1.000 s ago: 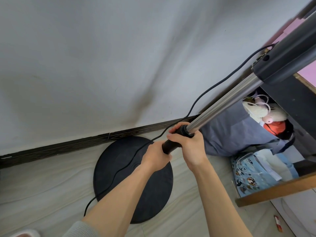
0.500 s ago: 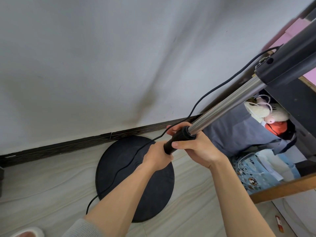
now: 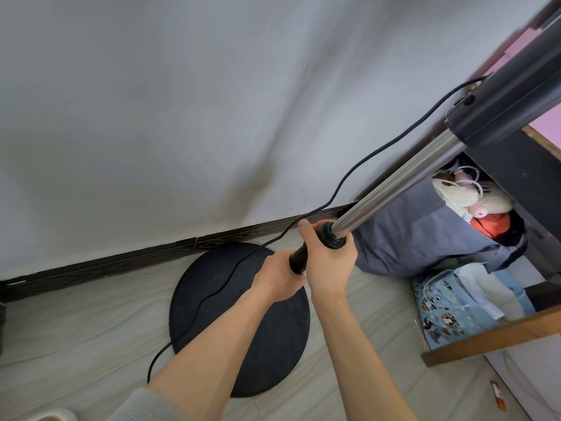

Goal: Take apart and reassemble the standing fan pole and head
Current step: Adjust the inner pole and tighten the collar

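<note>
Over pale floor [image 3: 76, 329], the lower tube [image 3: 299, 260] is gripped by the left hand [image 3: 277, 278], the collar [image 3: 331, 235] (centre frame) by the right hand [image 3: 331, 265].

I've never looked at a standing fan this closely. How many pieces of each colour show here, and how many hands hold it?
Black or dark: 5 (round base, lower tube, collar, cord, upper housing)
Silver: 1 (pole)
Hands: 2 (left hand grips the lower tube, right hand grips the collar)
Total: 8
</note>
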